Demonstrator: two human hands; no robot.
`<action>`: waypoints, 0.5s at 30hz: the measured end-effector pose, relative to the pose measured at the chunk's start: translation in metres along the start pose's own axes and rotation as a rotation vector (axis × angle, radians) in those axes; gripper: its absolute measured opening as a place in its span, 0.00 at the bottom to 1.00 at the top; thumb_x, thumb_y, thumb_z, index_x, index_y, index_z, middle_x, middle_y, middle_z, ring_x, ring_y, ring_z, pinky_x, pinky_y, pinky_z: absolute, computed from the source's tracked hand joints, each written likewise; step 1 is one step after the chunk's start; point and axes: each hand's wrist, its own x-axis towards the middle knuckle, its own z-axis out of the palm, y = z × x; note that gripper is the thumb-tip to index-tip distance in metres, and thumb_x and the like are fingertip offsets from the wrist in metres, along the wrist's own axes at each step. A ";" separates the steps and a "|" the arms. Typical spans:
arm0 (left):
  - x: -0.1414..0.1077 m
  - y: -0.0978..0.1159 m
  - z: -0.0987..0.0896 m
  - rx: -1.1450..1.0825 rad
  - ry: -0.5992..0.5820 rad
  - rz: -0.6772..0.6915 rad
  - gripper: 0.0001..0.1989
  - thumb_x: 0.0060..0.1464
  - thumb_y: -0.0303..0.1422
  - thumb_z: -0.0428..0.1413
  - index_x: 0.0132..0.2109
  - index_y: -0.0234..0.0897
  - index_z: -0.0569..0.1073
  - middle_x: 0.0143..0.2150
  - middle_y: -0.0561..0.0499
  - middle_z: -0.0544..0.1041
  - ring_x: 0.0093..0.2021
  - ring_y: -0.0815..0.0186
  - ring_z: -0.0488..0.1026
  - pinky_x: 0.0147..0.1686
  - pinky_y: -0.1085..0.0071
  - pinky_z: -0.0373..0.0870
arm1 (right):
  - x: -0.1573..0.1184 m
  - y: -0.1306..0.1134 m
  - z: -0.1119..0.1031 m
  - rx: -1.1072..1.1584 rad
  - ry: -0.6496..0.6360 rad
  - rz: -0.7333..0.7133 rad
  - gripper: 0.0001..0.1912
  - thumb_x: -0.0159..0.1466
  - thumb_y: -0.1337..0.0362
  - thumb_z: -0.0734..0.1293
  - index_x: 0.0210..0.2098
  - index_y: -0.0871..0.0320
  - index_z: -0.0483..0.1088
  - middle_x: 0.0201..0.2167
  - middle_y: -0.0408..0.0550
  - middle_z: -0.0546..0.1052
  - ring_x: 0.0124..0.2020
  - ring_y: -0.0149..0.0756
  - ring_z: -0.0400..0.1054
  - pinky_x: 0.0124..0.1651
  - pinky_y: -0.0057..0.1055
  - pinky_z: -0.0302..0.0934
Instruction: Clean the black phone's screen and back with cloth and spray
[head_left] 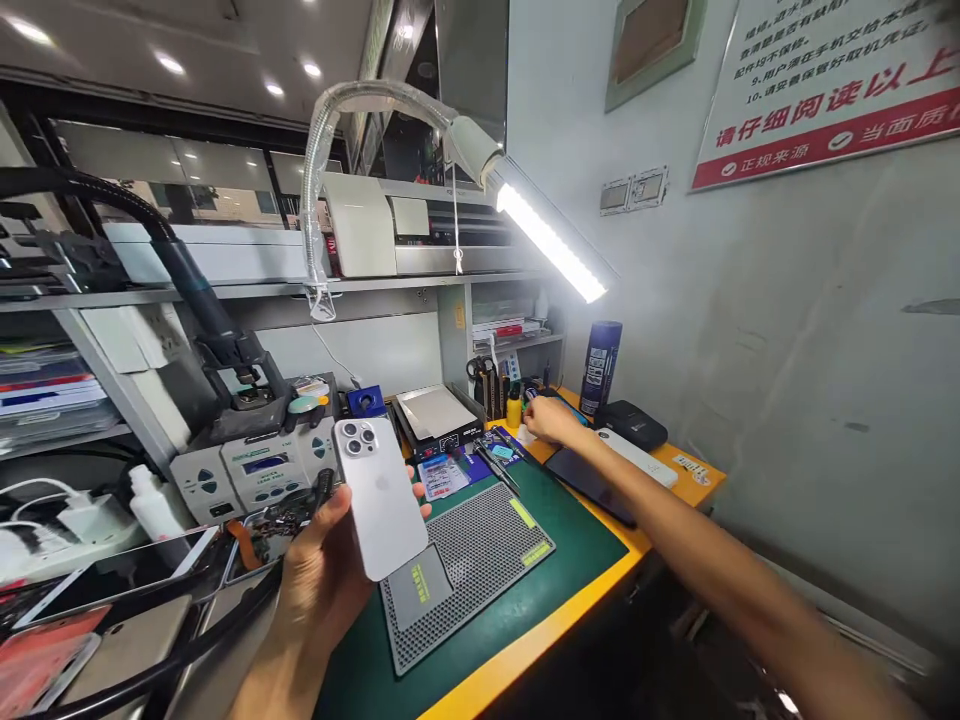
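Note:
My left hand (322, 560) is wrapped around a white smartphone (382, 500), thumb on one edge and fingertips on the other. The phone stands tilted with its back and three-lens camera towards me, above the corner of a grey perforated work mat (480, 560). At full stretch, my right hand (551, 418) is at the back of the desk with its fingers curled. It is beside a small yellow bottle (514, 410) and a tool holder (491, 390); whatever is in its fingers is hidden.
Tweezers (496, 466) lie behind the mat on the green desk surface (577, 545). A dark phone (589, 485) and a white phone (637, 458) lie under my right forearm. A lit lamp (551, 240) hangs overhead. A soldering station (262, 465) and a black cable (187, 655) are at left.

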 end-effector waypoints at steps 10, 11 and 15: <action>0.009 -0.004 -0.008 -0.046 -0.076 0.062 0.25 0.60 0.43 0.55 0.60 0.36 0.71 0.52 0.39 0.79 0.52 0.49 0.77 0.55 0.50 0.73 | 0.015 -0.008 0.030 0.010 0.070 0.006 0.19 0.68 0.59 0.69 0.54 0.64 0.70 0.53 0.57 0.73 0.50 0.44 0.71 0.51 0.44 0.69; 0.009 -0.004 -0.008 -0.053 -0.072 0.065 0.24 0.60 0.43 0.55 0.59 0.35 0.72 0.52 0.39 0.79 0.52 0.49 0.77 0.55 0.50 0.73 | 0.012 -0.009 0.028 0.048 0.096 -0.016 0.17 0.68 0.59 0.68 0.52 0.64 0.70 0.52 0.57 0.74 0.49 0.44 0.71 0.51 0.44 0.68; 0.012 -0.005 -0.008 -0.059 -0.019 0.061 0.23 0.60 0.43 0.56 0.58 0.37 0.72 0.53 0.40 0.80 0.53 0.50 0.77 0.57 0.48 0.70 | -0.016 -0.032 0.025 0.288 0.117 -0.183 0.13 0.70 0.62 0.62 0.43 0.66 0.73 0.39 0.57 0.79 0.38 0.40 0.74 0.43 0.37 0.68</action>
